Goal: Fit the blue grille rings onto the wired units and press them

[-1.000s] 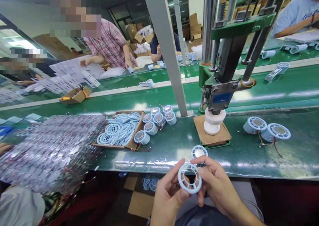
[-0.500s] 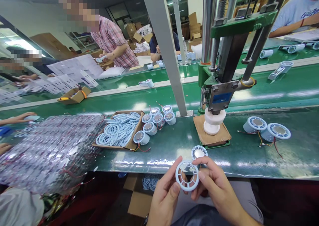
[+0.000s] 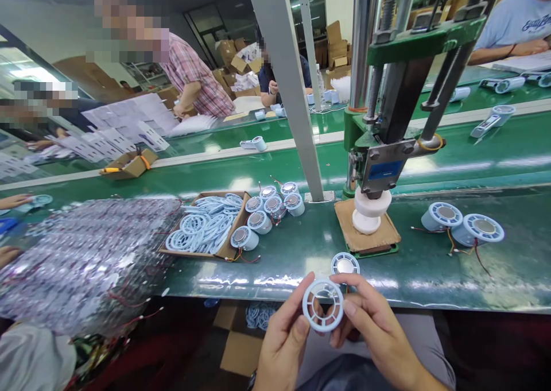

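Observation:
Between my two hands I hold a light blue plastic ring (image 3: 306,316) with short spokes and an open centre, its face turned toward me. My left hand (image 3: 284,336) grips its left edge between thumb and fingers. On the right edge, my right hand (image 3: 374,322) is closed with thumb and fingertips. Just beyond the ring, a light blue round housing (image 3: 345,264) with a silver disc stands on the bench, partly covered by my right fingers. A cardboard box (image 3: 228,242) full of similar blue rings sits to the left, with several wired housings (image 3: 259,223) beside it.
A green hand press (image 3: 383,167) with a white pressing head stands over a brown pad (image 3: 344,213). Two wired housings (image 3: 482,229) are at the right. A grey post (image 3: 293,92) rises from the bench. Clear-wrapped parts (image 3: 94,259) lie left. Other people work across the green conveyor (image 3: 206,170).
The ring has turned slightly in my fingers, with both hands nearly in place. Across the line, the person in the checked shirt has lowered a hand and no longer shows a pale part.

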`<state>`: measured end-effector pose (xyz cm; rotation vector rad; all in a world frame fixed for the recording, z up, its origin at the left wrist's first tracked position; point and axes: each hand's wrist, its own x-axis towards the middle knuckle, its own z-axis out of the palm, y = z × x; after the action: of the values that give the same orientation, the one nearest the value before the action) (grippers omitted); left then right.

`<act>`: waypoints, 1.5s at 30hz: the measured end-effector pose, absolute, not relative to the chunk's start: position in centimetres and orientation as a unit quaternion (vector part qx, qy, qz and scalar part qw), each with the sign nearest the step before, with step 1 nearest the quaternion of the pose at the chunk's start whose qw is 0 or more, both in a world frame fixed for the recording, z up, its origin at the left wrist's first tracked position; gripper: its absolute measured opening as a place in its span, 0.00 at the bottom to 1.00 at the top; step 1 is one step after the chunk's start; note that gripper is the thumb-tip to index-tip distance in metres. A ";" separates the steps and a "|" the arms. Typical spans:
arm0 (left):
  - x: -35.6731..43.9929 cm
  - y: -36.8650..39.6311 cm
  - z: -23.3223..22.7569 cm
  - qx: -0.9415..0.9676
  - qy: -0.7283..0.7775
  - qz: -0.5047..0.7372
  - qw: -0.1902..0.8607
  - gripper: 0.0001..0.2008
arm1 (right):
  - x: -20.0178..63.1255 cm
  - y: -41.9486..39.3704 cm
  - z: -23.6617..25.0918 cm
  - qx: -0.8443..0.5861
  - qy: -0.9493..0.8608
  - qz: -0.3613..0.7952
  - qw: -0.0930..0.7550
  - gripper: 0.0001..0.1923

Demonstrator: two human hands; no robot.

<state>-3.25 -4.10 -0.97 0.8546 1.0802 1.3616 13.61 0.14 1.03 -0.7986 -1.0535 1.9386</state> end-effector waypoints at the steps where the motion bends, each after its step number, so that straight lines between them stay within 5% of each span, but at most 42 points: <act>1: -3.2 -4.1 -0.9 0.368 0.459 0.578 0.566 0.26 | 13.6 0.1 1.0 -0.313 -0.414 0.762 0.387 0.26; 13: -1.9 -5.3 2.0 0.477 0.579 0.537 0.386 0.28 | 13.4 0.4 0.8 -0.284 -0.390 0.785 0.388 0.23; 31: -2.4 -4.4 0.2 0.339 0.521 0.598 0.506 0.32 | 13.1 0.9 0.6 -0.329 -0.449 0.770 0.312 0.33; 45: -2.9 -3.2 0.4 0.230 0.468 0.646 0.557 0.13 | 12.8 -0.2 1.0 -0.364 -0.492 0.711 0.347 0.23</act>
<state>-2.88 -3.21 0.39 0.5417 1.1050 1.5253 12.84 -0.22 1.00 -0.9438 -1.2765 1.8448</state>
